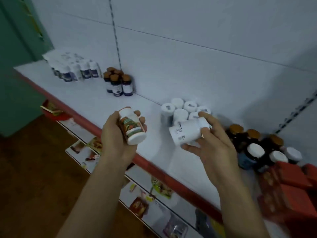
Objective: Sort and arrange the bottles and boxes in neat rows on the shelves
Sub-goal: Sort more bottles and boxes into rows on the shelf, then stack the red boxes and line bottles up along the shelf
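On shelf (85, 100): I see bottle groups (185, 109) formed.
Hands: left hand (115, 140) holds labelled bottle (132, 127); right hand (214, 145) holds white bottle (187, 133).
Remaining: red boxes (288, 186), seemingly unsorted.

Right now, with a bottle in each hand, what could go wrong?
The plain white bottle lies tilted in the right hand, close to the cluster of white bottles; setting it down could topple them. The left hand holds the colourful-labelled white bottle near the shelf's red front edge; a slip might drop it off.

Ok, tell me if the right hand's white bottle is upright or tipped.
Tipped: white bottle lies sideways in the right hand, cap pointing right.
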